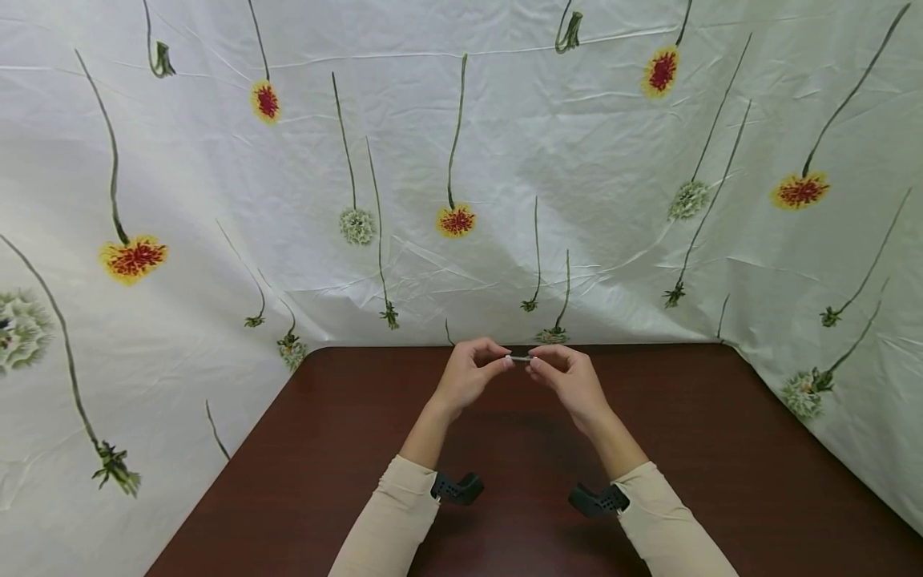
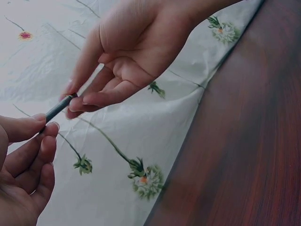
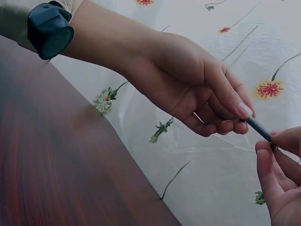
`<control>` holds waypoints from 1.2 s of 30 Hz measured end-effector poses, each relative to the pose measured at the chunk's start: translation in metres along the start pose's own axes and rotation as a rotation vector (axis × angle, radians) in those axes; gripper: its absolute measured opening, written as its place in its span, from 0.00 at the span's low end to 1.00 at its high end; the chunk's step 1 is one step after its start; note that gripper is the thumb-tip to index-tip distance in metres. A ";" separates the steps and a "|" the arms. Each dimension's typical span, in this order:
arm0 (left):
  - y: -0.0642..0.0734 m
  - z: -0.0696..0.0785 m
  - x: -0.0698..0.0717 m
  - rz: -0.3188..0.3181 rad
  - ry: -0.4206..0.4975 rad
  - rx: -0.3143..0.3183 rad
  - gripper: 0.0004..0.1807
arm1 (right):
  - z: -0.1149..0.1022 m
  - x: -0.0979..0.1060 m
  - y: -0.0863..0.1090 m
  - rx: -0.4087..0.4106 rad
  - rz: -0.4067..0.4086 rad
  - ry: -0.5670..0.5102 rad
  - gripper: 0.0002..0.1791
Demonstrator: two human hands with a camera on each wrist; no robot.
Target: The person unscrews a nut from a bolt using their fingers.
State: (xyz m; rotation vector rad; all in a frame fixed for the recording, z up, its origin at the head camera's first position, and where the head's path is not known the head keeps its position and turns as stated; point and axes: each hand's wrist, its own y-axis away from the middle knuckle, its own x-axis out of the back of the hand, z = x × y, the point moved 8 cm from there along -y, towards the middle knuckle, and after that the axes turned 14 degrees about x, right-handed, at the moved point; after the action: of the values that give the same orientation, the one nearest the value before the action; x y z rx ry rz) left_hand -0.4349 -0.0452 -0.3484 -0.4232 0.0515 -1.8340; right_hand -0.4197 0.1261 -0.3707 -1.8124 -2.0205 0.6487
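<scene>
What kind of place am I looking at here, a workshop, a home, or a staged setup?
Probably a staged recording setup: a bare dark reddish-brown wooden table is walled in by a creased white flower-printed sheet. Above the table, the left hand and right hand pinch a thin grey threaded metal rod.

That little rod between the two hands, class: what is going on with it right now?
A person holds a thin grey threaded rod, much like a long screw or bolt, by its two ends above a dark brown table. The left hand pinches one end with thumb and fingertips, and the right hand pinches the other. The rod lies roughly level, clear of the tabletop. A white cloth with printed flowers hangs behind the table.
</scene>
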 end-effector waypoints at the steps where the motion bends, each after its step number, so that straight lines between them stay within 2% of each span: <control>1: 0.002 0.004 0.000 -0.004 0.000 -0.001 0.09 | -0.001 0.000 0.000 0.011 -0.006 0.005 0.15; 5: 0.012 0.021 -0.001 -0.012 0.007 -0.012 0.09 | -0.002 0.000 0.000 0.042 -0.021 0.005 0.17; 8: 0.016 0.026 0.000 -0.003 0.008 -0.022 0.08 | 0.000 0.000 -0.001 0.036 -0.008 0.002 0.17; 12: 0.016 0.026 0.001 0.010 0.008 -0.025 0.06 | 0.003 0.001 -0.001 0.018 0.012 0.025 0.16; 16: 0.015 0.026 0.001 0.004 0.010 -0.033 0.06 | 0.001 0.002 -0.001 0.046 0.005 0.057 0.13; 19: 0.015 0.026 0.001 -0.007 0.016 -0.036 0.06 | -0.002 0.000 -0.001 0.060 -0.015 0.040 0.16; 24: 0.016 0.027 0.000 -0.015 0.022 -0.027 0.07 | 0.000 -0.001 0.000 0.002 -0.008 -0.005 0.18; 27: 0.009 0.014 0.001 -0.006 0.018 -0.031 0.08 | 0.001 0.000 0.000 -0.015 0.014 -0.005 0.17; 31: -0.002 -0.004 0.001 -0.001 0.025 -0.031 0.09 | -0.002 0.000 -0.001 0.014 0.006 0.019 0.14; 36: -0.003 -0.005 0.001 -0.001 0.027 -0.024 0.09 | 0.001 0.001 -0.001 0.006 0.009 0.003 0.16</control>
State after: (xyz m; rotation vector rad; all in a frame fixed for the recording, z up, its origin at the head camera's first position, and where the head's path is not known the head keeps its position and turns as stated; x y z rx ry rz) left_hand -0.4393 -0.0466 -0.3523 -0.4152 0.0914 -1.8417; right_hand -0.4215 0.1271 -0.3708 -1.8194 -2.0074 0.6542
